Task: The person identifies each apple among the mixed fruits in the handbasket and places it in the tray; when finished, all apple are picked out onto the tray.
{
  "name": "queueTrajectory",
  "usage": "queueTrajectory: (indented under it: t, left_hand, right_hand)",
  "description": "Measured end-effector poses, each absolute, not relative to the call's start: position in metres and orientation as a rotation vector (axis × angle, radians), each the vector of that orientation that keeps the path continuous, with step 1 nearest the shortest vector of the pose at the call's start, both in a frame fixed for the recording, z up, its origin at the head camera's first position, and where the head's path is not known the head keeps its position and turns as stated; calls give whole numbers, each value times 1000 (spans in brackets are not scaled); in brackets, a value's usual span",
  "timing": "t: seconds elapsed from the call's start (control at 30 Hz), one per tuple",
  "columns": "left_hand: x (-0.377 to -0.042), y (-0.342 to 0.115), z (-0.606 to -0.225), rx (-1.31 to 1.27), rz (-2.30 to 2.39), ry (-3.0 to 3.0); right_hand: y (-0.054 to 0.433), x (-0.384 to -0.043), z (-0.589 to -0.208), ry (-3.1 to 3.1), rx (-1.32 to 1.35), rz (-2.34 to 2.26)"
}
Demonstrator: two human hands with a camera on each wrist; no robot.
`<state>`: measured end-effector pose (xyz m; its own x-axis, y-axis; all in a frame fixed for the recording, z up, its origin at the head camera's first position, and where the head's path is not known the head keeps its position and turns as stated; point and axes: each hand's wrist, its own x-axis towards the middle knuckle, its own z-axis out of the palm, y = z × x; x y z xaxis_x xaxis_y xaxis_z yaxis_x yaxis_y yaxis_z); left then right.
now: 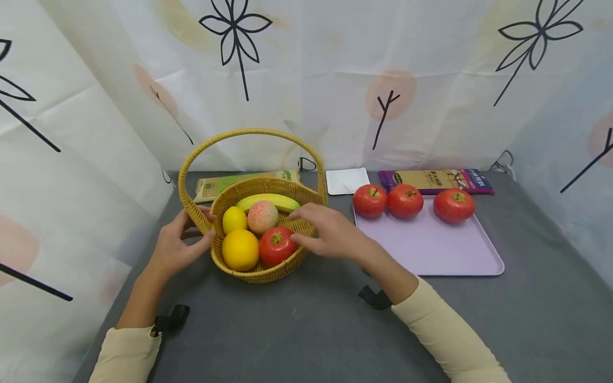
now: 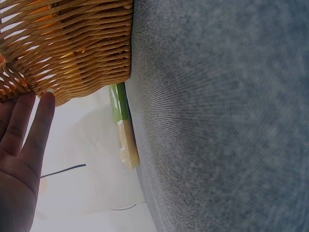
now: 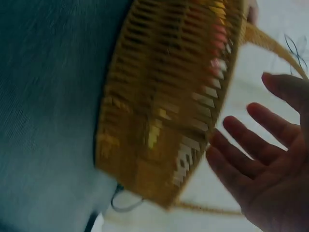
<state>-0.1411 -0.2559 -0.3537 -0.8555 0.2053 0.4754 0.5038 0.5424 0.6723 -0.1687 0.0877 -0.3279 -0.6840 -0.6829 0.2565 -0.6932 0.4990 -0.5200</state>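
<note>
A wicker basket with a tall arched handle stands on the grey table. In it lie a banana, a lemon, a pinkish peach, an orange and a red apple. My left hand touches the basket's left side by the handle's foot; in the left wrist view its fingers look straight against the weave. Over the right rim hovers my right hand, its thumb close to the apple. Spread fingers with nothing between them show in the right wrist view.
A lilac tray at right carries three red apples along its back edge. Behind it lies a purple and gold packet, beside a white square packet. A green packet lies behind the basket. Patterned curtains surround the table.
</note>
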Motion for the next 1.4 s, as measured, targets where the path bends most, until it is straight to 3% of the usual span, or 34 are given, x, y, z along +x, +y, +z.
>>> queueTrajectory:
  t: [0.43,0.83,1.4]
  left_hand:
    - [-158,-275,-378,-586,-1202,-2445]
    - [-138,-255,-347,-599,-1224,-2436]
    - [-137,-252,-345,-588,-1232,-2434]
  right_hand:
    - [21,-204,-334,-3302,1446,596]
    - [17,-207,-342,-3320,1412,694]
    - [24,-208,-347,-3265,1398,736]
